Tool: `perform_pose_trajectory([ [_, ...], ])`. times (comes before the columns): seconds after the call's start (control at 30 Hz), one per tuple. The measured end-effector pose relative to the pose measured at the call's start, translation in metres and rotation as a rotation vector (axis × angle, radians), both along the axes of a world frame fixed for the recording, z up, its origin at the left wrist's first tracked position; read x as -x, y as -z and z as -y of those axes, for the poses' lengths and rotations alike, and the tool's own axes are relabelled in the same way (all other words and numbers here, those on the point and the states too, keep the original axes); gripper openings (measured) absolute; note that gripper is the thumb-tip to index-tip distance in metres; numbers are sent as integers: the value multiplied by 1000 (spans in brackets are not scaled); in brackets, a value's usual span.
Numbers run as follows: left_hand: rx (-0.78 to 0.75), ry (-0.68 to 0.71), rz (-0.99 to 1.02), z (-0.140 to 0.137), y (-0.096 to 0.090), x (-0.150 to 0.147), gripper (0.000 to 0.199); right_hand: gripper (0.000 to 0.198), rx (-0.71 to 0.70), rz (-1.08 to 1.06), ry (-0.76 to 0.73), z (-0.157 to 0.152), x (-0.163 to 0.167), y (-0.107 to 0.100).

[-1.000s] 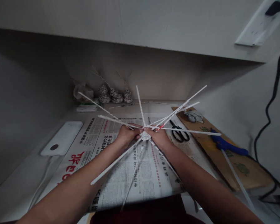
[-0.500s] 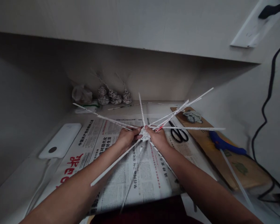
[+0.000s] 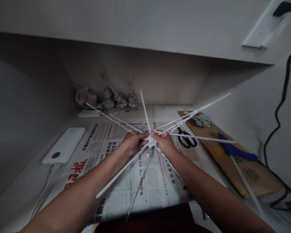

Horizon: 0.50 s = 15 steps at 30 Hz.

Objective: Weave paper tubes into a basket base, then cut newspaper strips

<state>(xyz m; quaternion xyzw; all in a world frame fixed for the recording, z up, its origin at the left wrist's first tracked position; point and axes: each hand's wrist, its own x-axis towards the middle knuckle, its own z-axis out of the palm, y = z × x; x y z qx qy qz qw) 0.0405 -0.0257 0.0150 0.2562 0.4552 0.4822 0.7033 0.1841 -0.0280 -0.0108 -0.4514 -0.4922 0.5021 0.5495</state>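
Between my hands is a small woven paper piece [image 3: 151, 141], whitish with dark specks, held above the newspaper. Thin rolled paper sticks [image 3: 121, 177] radiate from it on all sides, and one near my right hand has a red patch. My left hand [image 3: 134, 142] pinches its left edge between thumb and fingers. On the opposite edge, my right hand [image 3: 164, 139] grips it with the thumb on top. Some fingertips are hidden beneath the piece. Black-handled scissors [image 3: 187, 138] lie just beyond my right hand.
Newspaper [image 3: 126, 200] covers the table. At left sits a white power bank [image 3: 64, 145] with a cable. Several woven paper shapes [image 3: 120, 101] and a plastic bag [image 3: 85, 96] stand at the back. Right: cardboard [image 3: 254, 178], a blue glue gun [image 3: 240, 151], a black cord [image 3: 277, 119].
The woven piece has tilted slightly in my hands: the left sticks have spread apart and the right-hand stick points lower. Both hands keep their hold. The view has shifted a little.
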Motion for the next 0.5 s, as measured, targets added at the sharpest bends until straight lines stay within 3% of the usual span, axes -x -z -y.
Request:
perform_pose_trajectory([
  [0.27,-57,-76,-58,0,4,-5,17,27,-22,15,28,6,-1,-7],
  [0.5,-59,28,-65,-2,2,5,17,29,6,-15,100,-8,-11,-2],
])
